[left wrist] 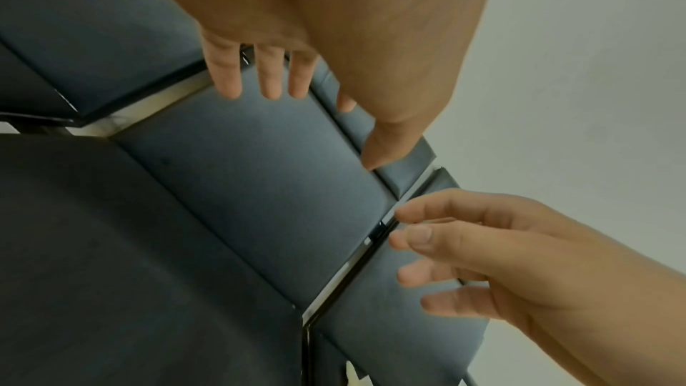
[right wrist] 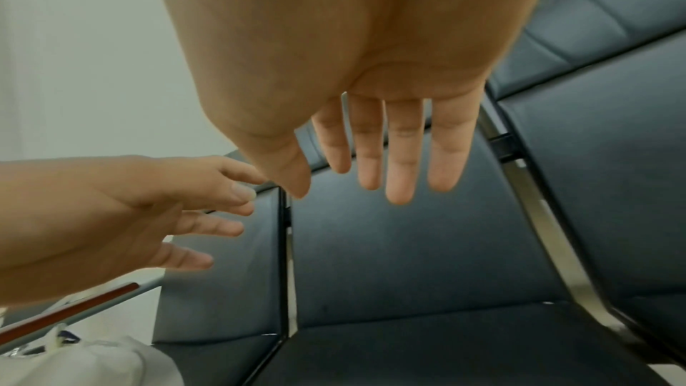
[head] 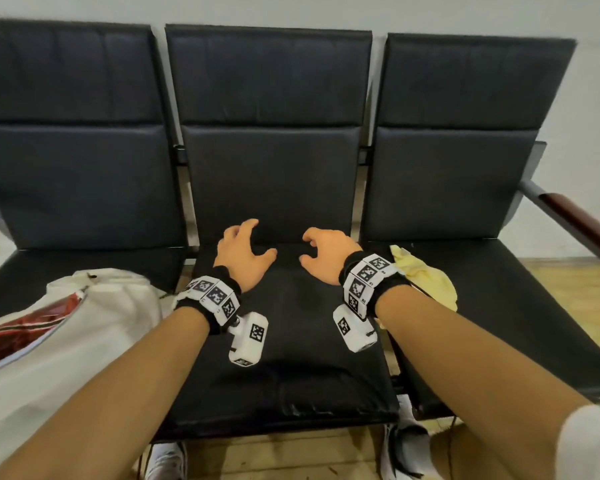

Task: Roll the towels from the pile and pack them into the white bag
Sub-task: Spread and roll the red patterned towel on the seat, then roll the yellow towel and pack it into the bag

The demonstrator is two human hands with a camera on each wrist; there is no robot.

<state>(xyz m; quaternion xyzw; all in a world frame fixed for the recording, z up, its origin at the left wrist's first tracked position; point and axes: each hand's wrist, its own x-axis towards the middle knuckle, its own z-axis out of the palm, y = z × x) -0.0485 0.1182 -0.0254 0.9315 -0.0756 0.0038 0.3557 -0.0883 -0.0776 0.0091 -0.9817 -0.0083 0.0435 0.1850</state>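
Observation:
Both hands hover over the middle black seat (head: 291,368), palms down, holding nothing. My left hand (head: 243,251) has its fingers spread and loosely bent; in the left wrist view its fingers (left wrist: 271,78) hang relaxed. My right hand (head: 326,254) is also empty, and the right wrist view shows its fingers (right wrist: 400,157) straight. A yellow towel (head: 423,275) lies crumpled on the right seat, just right of my right wrist. The white bag (head: 84,327) sits on the left seat with something red showing in its mouth (head: 25,337); its edge (right wrist: 85,363) shows in the right wrist view.
Three black padded seats stand in a row against a white wall. A wooden armrest (head: 582,220) juts out at the far right. Wooden floor and my white shoes (head: 406,452) lie below the seat front.

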